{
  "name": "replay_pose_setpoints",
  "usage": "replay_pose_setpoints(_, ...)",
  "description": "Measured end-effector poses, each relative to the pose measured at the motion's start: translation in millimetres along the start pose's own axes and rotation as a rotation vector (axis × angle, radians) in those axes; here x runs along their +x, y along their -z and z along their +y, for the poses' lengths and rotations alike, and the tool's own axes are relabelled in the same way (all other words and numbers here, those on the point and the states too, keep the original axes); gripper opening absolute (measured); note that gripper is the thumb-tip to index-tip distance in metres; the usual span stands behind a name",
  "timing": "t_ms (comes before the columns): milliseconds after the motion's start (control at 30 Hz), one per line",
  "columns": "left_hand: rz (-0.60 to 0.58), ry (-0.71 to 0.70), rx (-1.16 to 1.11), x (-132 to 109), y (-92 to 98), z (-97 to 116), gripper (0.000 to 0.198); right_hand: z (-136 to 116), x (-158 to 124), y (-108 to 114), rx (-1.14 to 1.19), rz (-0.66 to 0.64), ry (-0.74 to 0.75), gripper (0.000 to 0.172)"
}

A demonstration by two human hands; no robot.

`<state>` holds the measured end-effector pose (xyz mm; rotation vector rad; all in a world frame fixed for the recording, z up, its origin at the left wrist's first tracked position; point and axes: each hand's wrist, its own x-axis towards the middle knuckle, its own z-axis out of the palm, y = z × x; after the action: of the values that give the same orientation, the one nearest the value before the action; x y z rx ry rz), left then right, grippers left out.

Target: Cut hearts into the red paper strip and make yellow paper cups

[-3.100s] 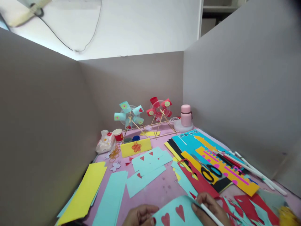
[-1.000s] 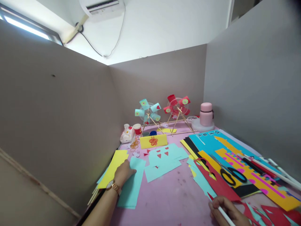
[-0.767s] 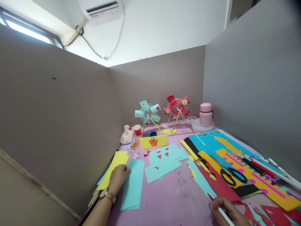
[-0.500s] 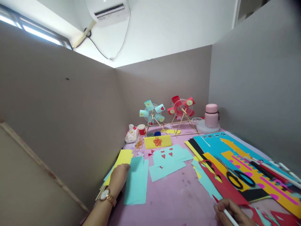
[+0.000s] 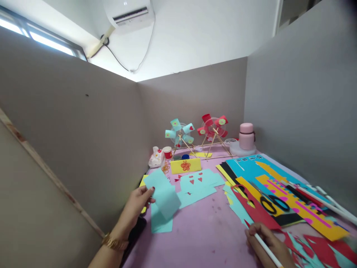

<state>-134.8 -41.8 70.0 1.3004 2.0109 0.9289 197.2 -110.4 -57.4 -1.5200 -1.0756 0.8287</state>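
My left hand [image 5: 141, 201] pinches the left edge of a light blue sheet of paper [image 5: 163, 193], lifted and tilted above the table. Under it lies another light blue sheet [image 5: 162, 226]. In my right hand [image 5: 264, 242], near the front right, is a white pen [image 5: 266, 248] whose pointed red tip is up and to the left. Light blue sheets with small red paper hearts [image 5: 200, 179] lie in the middle. Yellow paper [image 5: 143, 182] shows partly behind my left hand.
Scissors [image 5: 269, 204] lie on coloured paper at the right, beside several pens [image 5: 306, 195]. Red scraps [image 5: 320, 249] are at the front right. Two paper-bladed wheels [image 5: 180, 137] on stick frames stand behind a folded yellow card [image 5: 186, 166], with a pink flask [image 5: 247, 137] further right.
My left hand has picked up a light blue sheet from the left pile and raised it. My right hand still holds the pen at about the same place. The view has shifted slightly.
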Motion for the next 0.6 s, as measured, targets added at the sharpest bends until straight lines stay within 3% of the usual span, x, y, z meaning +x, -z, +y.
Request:
replay_pose_setpoints(100,-0.027,0.077,-0.305,-30,-25.9,6,0.016,-6,-2,1,0.059,-0.013,0.032,0.026)
replay_pose_setpoints(200,-0.075,0.201,-0.54,-63,-67.1,2,0.025,-13,-2,5,0.07,-0.046,0.099,0.023)
replay_pose_setpoints(367,-0.139,0.374,-0.755,-101,-124.1,-12,0.032,-14,1,13,-0.176,-0.049,0.373,0.02)
replay_pose_setpoints(433,-0.151,0.412,-0.793,-109,-133.9,-16,0.028,-13,0,14,-0.248,-0.113,0.495,0.019)
replay_pose_setpoints(600,-0.173,0.404,-0.811,-117,-138.7,-19,0.019,-15,-6,11,-0.384,-0.431,0.731,0.021)
